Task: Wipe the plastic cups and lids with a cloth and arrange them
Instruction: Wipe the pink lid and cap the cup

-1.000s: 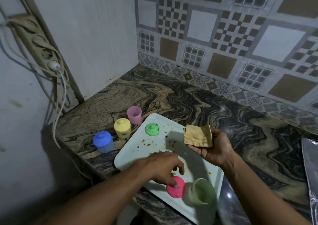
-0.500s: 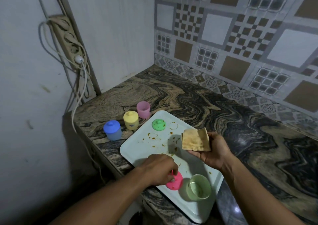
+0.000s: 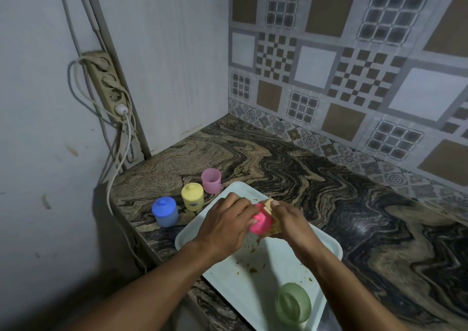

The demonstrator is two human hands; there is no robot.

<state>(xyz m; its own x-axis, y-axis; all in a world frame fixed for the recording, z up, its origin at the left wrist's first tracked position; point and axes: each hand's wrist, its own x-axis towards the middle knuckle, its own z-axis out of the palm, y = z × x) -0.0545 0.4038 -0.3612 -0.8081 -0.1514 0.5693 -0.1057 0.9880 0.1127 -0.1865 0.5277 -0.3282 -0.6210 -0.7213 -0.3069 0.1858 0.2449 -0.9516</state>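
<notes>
I have both hands together above the pale tray [image 3: 326, 248], which lies on the marbled desk [image 3: 367, 216]. My left hand [image 3: 228, 225] is curled around the bright pink lid [image 3: 260, 221], fingers wrapped over its near side, so that grip is closed on the lid and lifts it clear of the tray surface. My right hand [image 3: 291, 219] presses the tan cloth [image 3: 269, 204] against the far side of the same lid; that grip is closed on the cloth, of which only a small folded edge shows above the lid and a bit below it. The two grips meet at the lid, thumbs nearly touching.

Below the grips, toward me, the tray carries brown crumbs and smears [image 3: 252, 270], and the green cup [image 3: 293, 303] sits open end up at the tray's near corner, well apart from my hands. Left of my left grip, off the tray on the desk, stand three pieces in a slanting row: the blue cup [image 3: 165, 211] with its lid on, the yellow cup [image 3: 192, 196] with its lid on just beyond it, and the lidless pink cup [image 3: 211, 180] farthest back. The yellow cup is just beside the tray's edge. A power strip [image 3: 109, 82] with a cable hangs on the wall far left of everything.
</notes>
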